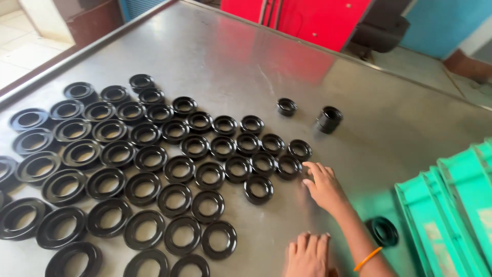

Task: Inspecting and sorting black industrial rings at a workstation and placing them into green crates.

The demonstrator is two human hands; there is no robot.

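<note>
Several black rubber rings [179, 169] lie flat in slanted rows across the left and middle of a steel table [246, 61]. My right hand [324, 187] rests palm down on the table at the right end of the rows. Its fingertips are right beside the last ring [288, 166] and it holds nothing. My left hand [307, 254] lies flat on the table at the bottom edge of the view, fingers pointing away from me, also with nothing in it. An orange bangle [367, 258] shows on my right wrist.
A taller black sleeve-shaped part [329, 119] and a small black ring [287, 106] stand apart beyond the rows. One black ring [384, 231] lies beside stacked green plastic crates [451, 205] at the right. A red cabinet [312, 20] stands behind the table's far edge.
</note>
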